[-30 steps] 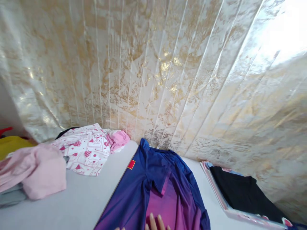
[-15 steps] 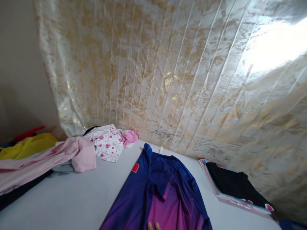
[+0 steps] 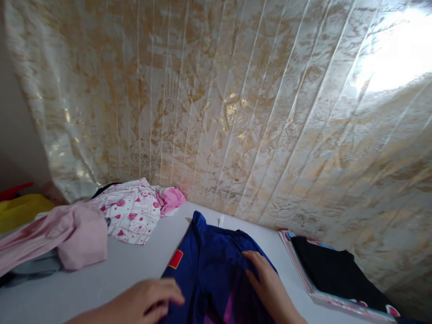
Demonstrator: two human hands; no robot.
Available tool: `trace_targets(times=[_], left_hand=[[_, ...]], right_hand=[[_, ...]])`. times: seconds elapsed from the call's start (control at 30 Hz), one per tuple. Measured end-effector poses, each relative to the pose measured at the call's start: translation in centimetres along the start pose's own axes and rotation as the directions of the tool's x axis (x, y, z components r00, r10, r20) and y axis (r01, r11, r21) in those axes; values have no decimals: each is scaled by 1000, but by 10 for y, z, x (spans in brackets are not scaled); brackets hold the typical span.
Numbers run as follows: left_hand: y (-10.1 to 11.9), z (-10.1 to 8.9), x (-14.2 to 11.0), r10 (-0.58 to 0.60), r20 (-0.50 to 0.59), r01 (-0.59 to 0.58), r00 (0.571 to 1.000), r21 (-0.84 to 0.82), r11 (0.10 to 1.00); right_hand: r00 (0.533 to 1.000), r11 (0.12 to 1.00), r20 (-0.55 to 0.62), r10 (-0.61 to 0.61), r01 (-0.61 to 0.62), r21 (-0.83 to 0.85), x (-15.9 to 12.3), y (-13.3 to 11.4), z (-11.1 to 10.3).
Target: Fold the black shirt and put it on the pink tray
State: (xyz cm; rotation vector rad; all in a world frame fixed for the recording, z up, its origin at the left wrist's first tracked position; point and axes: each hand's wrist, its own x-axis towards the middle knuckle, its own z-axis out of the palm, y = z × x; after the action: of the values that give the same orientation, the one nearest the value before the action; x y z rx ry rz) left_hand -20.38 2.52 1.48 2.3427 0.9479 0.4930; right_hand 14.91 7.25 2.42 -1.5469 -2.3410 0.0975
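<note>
A blue and magenta sports shirt (image 3: 209,265) with a small red patch lies spread on the pale grey table (image 3: 111,274) in front of me. My left hand (image 3: 145,301) rests on its left edge, fingers curled and somewhat blurred, seeming to pinch the fabric. My right hand (image 3: 266,283) lies flat on the shirt's right side with its fingers stretched out, holding nothing.
A pile of clothes sits at the left: a pink garment (image 3: 67,234), a white one with pink prints (image 3: 131,211), something yellow (image 3: 20,209). A folded black garment (image 3: 334,270) lies on a pink board (image 3: 305,281) at the right. A gold-patterned curtain (image 3: 236,112) hangs behind.
Both hands have come forward into view onto the shirt; before, only fingertips showed at the bottom edge. The shirt's upper part looks bunched and nearer to me.
</note>
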Motion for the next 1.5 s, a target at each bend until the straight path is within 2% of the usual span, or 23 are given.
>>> trace_targets(times=[0.1,0.17,0.23,0.3,0.47,0.57,0.7,0.83,0.93,1.07,1.13,1.23,1.3,1.4,1.5], left_hand=[[-45,-39,76,-18,-253,50,967,121,991],[-73,-56,120,6,-319,80,948,257,963],[-95,-67,154,20,-312,82,950,309,947],[-108,-71,178,24,-264,63,964,318,946],[-111,-73,206,28,-153,20,988,308,951],[-116,-72,212,3,-111,32,994,308,951],[-135,-76,221,-11,-105,49,994,367,929],[-149,-78,232,13,-114,37,993,425,905],[-152,-72,233,18,-149,51,989,446,893],[-151,-66,227,12,-210,83,978,440,894],[-149,-66,225,25,-202,65,979,429,901],[-145,-70,223,37,-181,44,983,420,906],[-142,-71,221,35,-176,43,984,423,905],[-139,-70,218,30,-186,55,982,437,898],[-136,-68,217,31,-201,65,979,452,890]], right_hand=[[998,997,-51,30,-34,-76,60,16,4],[999,995,-49,8,-13,-97,96,21,16],[999,994,-49,9,-15,-110,126,28,29],[998,991,-53,37,-44,-125,151,38,42],[987,977,-94,130,-144,-159,182,62,71],[980,969,-122,155,-175,-173,182,67,83],[977,966,-139,165,-188,-178,178,67,88],[982,971,-127,142,-163,-174,181,64,80],[983,972,-121,135,-156,-176,176,56,64],[987,979,-104,120,-135,-150,140,36,38],[989,982,-31,142,-144,-118,115,22,30],[974,969,95,207,-191,-157,87,6,29],[965,965,134,224,-200,-169,77,2,31],[962,976,181,202,-212,38,73,4,28],[951,906,218,219,-281,318,70,11,18]])
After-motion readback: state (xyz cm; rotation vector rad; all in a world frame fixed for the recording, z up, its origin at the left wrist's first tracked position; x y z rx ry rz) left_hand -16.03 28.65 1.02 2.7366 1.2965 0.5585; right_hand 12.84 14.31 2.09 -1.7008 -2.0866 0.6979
